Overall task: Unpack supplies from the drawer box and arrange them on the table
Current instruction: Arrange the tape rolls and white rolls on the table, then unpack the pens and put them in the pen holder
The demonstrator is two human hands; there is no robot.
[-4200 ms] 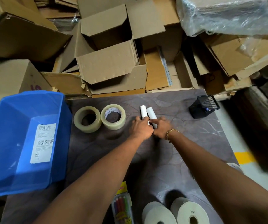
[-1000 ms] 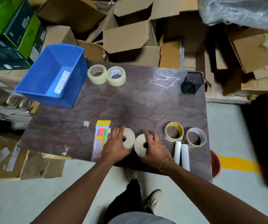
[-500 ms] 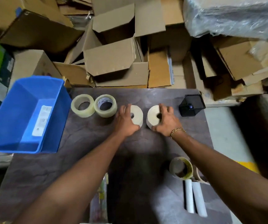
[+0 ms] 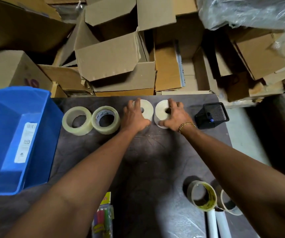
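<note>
Two white paper rolls lie flat near the table's far edge. My left hand (image 4: 135, 117) grips the left white roll (image 4: 147, 109); my right hand (image 4: 174, 116) grips the right white roll (image 4: 161, 111). Left of them sit two clear tape rolls (image 4: 77, 121) (image 4: 106, 119) side by side. The blue drawer box (image 4: 16, 138) stands at the table's left edge; I see only a label inside it. Near the front right lie a yellow-cored tape roll (image 4: 202, 194), another tape ring (image 4: 229, 205) and two white tubes (image 4: 216, 224). A marker pack (image 4: 103, 215) lies at the front.
A black mesh holder (image 4: 212, 115) stands at the far right of the dark table (image 4: 148, 162), just right of my right hand. Piled cardboard boxes (image 4: 114, 57) crowd the space behind the table. Bare floor (image 4: 245, 133) shows to the right.
Over the last second both hands carried the two white rolls from the near edge to the far edge. Since half a second ago they have pushed them slightly farther back.
</note>
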